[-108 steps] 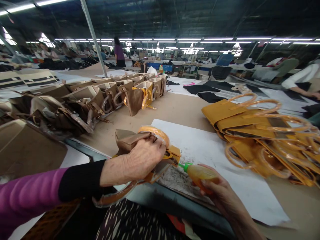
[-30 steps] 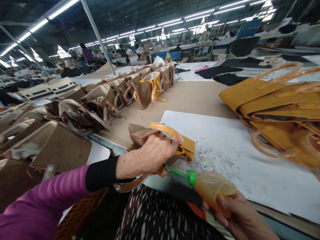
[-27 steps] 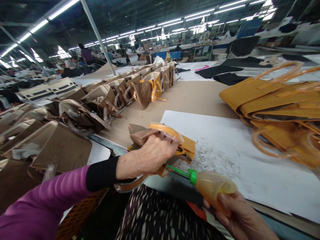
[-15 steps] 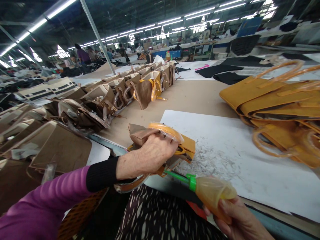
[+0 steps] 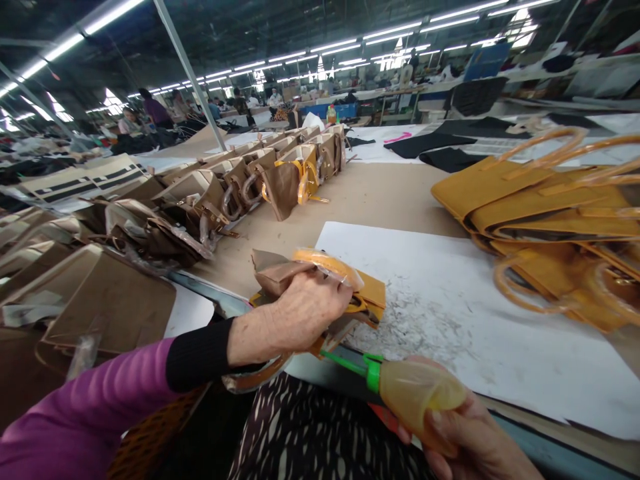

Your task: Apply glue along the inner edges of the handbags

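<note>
My left hand (image 5: 315,305) is closed around a small yellow and brown handbag (image 5: 373,293) at the near edge of the table. The bag's yellow handle (image 5: 327,263), wrapped in clear plastic, arches over my fingers, and another wrapped handle hangs below my wrist. In my right hand (image 5: 463,423) is a soft, translucent glue bottle (image 5: 417,390) with amber liquid inside. Its long green nozzle (image 5: 345,362) points left, the tip at the bag's lower edge beneath my left hand; whether it touches cannot be made out.
White paper (image 5: 450,300) with dark scraps covers the near tabletop. Yellow handbags (image 5: 540,207) are piled at the right. Rows of brown bags (image 5: 115,287) stand on the left, with one brown and yellow bag (image 5: 283,190) at their end. An orange basket (image 5: 155,433) sits below the table.
The whole view has shifted slightly, so everything lies a little further left. Both hands keep their holds, and the nozzle stays at the bag's lower edge.
</note>
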The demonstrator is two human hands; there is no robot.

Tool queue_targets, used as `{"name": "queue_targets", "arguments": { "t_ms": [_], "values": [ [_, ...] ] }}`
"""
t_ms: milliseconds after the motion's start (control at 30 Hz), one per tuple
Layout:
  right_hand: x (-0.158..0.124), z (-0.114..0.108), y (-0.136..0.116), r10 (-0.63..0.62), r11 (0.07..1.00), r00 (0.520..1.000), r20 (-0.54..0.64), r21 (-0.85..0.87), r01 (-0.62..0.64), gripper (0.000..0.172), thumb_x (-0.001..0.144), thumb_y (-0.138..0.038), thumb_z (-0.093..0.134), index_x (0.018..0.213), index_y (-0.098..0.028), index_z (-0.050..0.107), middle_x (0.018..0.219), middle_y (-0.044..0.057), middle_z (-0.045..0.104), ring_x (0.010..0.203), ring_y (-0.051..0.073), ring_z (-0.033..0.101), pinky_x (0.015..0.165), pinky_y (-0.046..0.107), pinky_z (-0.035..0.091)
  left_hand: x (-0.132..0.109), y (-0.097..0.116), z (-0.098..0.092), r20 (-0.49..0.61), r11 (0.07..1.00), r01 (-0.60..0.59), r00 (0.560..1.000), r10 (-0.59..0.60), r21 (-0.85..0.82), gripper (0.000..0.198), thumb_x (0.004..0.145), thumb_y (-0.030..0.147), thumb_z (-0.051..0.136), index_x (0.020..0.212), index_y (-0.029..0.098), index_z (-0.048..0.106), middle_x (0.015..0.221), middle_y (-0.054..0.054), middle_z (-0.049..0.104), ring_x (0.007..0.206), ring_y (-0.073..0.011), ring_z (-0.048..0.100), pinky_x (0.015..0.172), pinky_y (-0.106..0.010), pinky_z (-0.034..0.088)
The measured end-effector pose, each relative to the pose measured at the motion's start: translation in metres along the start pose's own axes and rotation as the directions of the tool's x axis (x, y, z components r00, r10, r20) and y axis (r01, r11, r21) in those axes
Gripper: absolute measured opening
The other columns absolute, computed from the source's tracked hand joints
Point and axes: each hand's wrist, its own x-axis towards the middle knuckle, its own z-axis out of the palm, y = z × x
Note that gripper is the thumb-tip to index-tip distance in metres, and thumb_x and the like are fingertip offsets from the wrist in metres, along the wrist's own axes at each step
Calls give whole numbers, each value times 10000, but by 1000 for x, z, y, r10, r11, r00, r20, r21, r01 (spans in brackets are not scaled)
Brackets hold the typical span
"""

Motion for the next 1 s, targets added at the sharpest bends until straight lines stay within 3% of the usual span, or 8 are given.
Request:
{"name": "queue_targets", "arguments": {
  "t_ms": [133,333,567,733,867,1000],
  "values": [
    [2,-9,-6,-39,996,999,-18,-85,38,430,653,-294,820,1056,-204,696,849,93,679,448,97,494,395,191,400,-2,2,0,9,998,23,1000,-24,61,337,828,79,441,1156,108,516,1086,-124,644,931,-272,631,775,-415,524],
    [5,-14,-16,-18,989,999,34,-145,23,426,688,-323,796,1081,-205,681,812,95,689,552,159,583,410,191,408,-4,4,-4,-13,999,16,1000,-15,44,358,822,70,438,1172,109,502,1091,-123,651,932,-266,634,759,-400,531],
    [6,-7,-24,-95,984,992,-82,-156,81,435,639,-331,818,1022,-180,675,733,111,694,568,191,615,396,185,389,-3,3,-1,-20,999,33,999,-32,35,345,830,59,437,1163,119,508,1071,-115,656,877,-243,646,747,-384,527],
    [7,-2,-24,-48,984,997,-67,-176,36,479,616,-312,810,1049,-180,654,759,124,705,580,224,638,385,196,389,-3,5,-9,19,999,41,999,-41,-8,295,853,75,417,1123,112,532,1067,-112,657,881,-237,640,772,-377,517],
    [11,-3,-27,-112,966,985,-129,-245,78,453,596,-276,794,1016,-172,661,733,95,699,533,187,604,384,196,398,-2,7,-12,86,998,59,995,-57,-17,298,847,60,426,1119,102,537,1044,-112,663,883,-227,636,784,-360,509],
    [16,-8,-30,-159,941,978,-133,-320,109,413,585,-238,764,982,-170,672,733,66,694,524,175,580,383,212,420,-3,7,-10,49,998,60,997,-59,-19,297,856,79,439,1136,110,531,1060,-111,661,863,-216,633,768,-346,507]
  ]
}}
